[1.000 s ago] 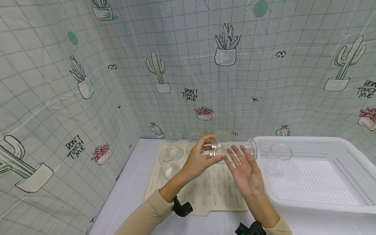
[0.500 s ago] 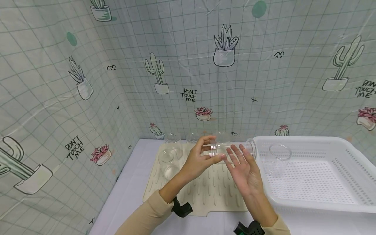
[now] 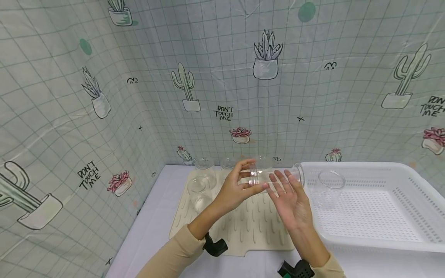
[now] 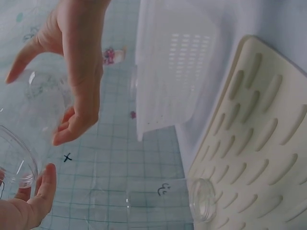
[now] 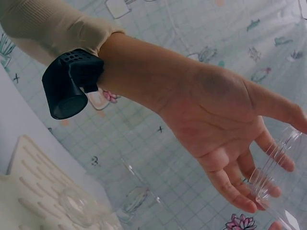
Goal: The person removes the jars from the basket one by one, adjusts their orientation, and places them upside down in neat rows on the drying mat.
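Note:
A clear jar [image 3: 274, 178] with a ringed neck lies sideways in the air above the beige ribbed mat [image 3: 243, 231]. My left hand [image 3: 232, 189] grips its ringed end, thumb on the near side and fingers on the far side. The right wrist view shows this left hand [image 5: 211, 124] spread around the rings of the jar [image 5: 268, 175]. My right hand [image 3: 292, 206] is palm up, its extended fingers along the underside of the jar toward the wide end. In the left wrist view the right hand [image 4: 81, 62] reaches in from the top beside the jar [image 4: 38, 103].
Several clear jars, one a shorter one [image 3: 199, 193], stand at the mat's left and back. To the right is a white perforated basket [image 3: 375, 247] with a clear cup [image 3: 330, 189] in its left part. A patterned curtain [image 3: 215, 77] hangs behind.

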{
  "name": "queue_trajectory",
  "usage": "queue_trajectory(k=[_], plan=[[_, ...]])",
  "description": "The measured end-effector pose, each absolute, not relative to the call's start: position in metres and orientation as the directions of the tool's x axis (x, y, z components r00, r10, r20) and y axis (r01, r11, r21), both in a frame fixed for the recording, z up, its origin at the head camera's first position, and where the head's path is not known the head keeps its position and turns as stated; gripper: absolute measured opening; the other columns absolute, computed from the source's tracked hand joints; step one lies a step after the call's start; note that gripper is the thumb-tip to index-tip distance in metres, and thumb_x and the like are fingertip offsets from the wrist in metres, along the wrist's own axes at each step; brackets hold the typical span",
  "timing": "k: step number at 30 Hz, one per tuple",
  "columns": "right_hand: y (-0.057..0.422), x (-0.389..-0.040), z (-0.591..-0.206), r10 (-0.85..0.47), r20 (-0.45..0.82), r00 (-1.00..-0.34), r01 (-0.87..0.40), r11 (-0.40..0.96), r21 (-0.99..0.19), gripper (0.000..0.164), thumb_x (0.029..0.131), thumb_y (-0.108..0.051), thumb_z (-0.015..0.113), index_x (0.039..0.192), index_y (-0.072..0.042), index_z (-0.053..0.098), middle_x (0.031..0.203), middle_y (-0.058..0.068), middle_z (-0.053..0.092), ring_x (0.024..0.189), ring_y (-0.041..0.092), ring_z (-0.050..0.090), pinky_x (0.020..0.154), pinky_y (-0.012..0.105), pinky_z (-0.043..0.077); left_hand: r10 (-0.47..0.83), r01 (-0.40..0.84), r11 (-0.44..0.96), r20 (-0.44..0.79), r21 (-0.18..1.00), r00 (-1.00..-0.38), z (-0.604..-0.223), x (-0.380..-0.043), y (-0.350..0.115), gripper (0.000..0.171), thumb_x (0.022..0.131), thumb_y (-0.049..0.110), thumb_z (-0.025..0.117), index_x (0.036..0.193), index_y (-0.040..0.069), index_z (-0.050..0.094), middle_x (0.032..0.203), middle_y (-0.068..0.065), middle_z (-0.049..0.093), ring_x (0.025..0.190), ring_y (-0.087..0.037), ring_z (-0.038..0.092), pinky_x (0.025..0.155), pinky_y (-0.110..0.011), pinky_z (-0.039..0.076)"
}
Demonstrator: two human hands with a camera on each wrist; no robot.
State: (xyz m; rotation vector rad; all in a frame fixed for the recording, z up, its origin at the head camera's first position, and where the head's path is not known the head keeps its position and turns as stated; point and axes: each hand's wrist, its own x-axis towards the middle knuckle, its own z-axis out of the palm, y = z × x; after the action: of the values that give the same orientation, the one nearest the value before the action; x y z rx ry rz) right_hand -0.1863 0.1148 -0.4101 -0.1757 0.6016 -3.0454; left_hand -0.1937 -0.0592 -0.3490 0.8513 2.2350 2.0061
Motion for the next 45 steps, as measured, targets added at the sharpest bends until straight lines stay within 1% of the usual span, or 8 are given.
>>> queue_trajectory(k=[7,16,21,25,28,33,39,45], plan=[[0.117,-0.191,-0.407,-0.058,0.137,-0.989,-0.005,-0.906,-0.424,0.050,0.095,-0.022,0.046,0.135,-0.018,0.018,0.144,0.007,0.018,0.136,0.026,0.014,0.108,0.040,0.023,0.407,0.429,0.030,0.381,0.903,-0.830,-0.348,-0.197,-0.068,0.066,0.081,0.015,0.071,0.137,0.018,0.034,0.135,-0.003,0.038,0.120,-0.029,0.042,0.096,-0.042,0.040],[0.117,-0.200,-0.403,-0.071,0.138,-0.988,-0.006,-0.873,-0.488,0.036,0.094,-0.017,0.048,0.124,-0.017,0.030,0.127,0.007,0.039,0.123,0.023,0.037,0.108,0.042,0.022,0.351,0.521,0.216,0.432,0.826,-0.831,-0.370,-0.216,-0.084,0.072,0.077,0.038,0.073,0.136,0.033,0.032,0.136,0.012,0.038,0.123,-0.010,0.039,0.100,-0.037,0.037],[0.113,-0.206,-0.402,-0.055,0.124,-0.991,-0.019,-0.846,-0.533,0.025,0.093,-0.017,0.050,0.116,-0.015,0.039,0.123,0.006,0.042,0.128,0.028,0.030,0.107,0.044,0.024,0.330,0.552,0.293,0.459,0.781,-0.825,-0.371,-0.218,-0.096,0.074,0.076,0.043,0.072,0.137,0.034,0.030,0.138,0.013,0.036,0.123,-0.008,0.037,0.101,-0.040,0.034],[0.110,-0.211,-0.403,-0.045,0.127,-0.991,-0.034,-0.833,-0.553,0.021,0.093,-0.015,0.050,0.112,-0.015,0.041,0.115,0.005,0.049,0.124,0.028,0.036,0.106,0.046,0.025,0.312,0.568,0.346,0.479,0.747,-0.820,-0.372,-0.219,-0.108,0.077,0.076,0.042,0.073,0.139,0.031,0.029,0.139,0.013,0.034,0.126,-0.009,0.034,0.104,-0.038,0.030],[0.107,-0.214,-0.403,-0.036,0.134,-0.990,-0.048,-0.819,-0.572,0.016,0.092,-0.012,0.050,0.107,-0.014,0.045,0.105,0.003,0.055,0.116,0.027,0.042,0.105,0.047,0.026,0.289,0.548,0.416,0.466,0.726,-0.836,-0.373,-0.219,-0.119,0.080,0.076,0.047,0.071,0.141,0.033,0.027,0.141,0.015,0.030,0.129,-0.011,0.030,0.103,-0.043,0.030],[0.103,-0.218,-0.405,-0.024,0.113,-0.993,-0.049,-0.797,-0.602,0.017,0.092,-0.010,0.051,0.107,-0.013,0.043,0.098,0.002,0.057,0.114,0.028,0.044,0.103,0.047,0.030,0.235,0.482,0.528,0.425,0.700,-0.874,-0.374,-0.216,-0.137,0.083,0.073,0.056,0.069,0.140,0.042,0.022,0.143,0.019,0.022,0.131,-0.011,0.026,0.099,-0.051,0.032],[0.098,-0.224,-0.408,-0.008,0.082,-0.997,-0.046,-0.769,-0.637,0.018,0.091,-0.007,0.052,0.104,-0.013,0.042,0.094,0.001,0.056,0.107,0.026,0.050,0.100,0.048,0.032,0.190,0.438,0.595,0.412,0.674,-0.891,-0.382,-0.213,-0.161,0.089,0.073,0.058,0.068,0.144,0.039,0.016,0.147,0.018,0.015,0.134,-0.009,0.018,0.101,-0.054,0.028],[0.092,-0.228,-0.413,0.003,0.045,-0.999,-0.034,-0.720,-0.693,0.037,0.089,-0.007,0.055,0.120,-0.012,0.035,0.097,0.000,0.055,0.097,0.017,0.054,0.103,0.050,0.029,0.156,0.400,0.636,0.397,0.660,-0.904,-0.398,-0.210,-0.183,0.093,0.073,0.058,0.067,0.145,0.036,0.014,0.150,0.013,0.013,0.137,-0.016,0.013,0.100,-0.059,0.025]])
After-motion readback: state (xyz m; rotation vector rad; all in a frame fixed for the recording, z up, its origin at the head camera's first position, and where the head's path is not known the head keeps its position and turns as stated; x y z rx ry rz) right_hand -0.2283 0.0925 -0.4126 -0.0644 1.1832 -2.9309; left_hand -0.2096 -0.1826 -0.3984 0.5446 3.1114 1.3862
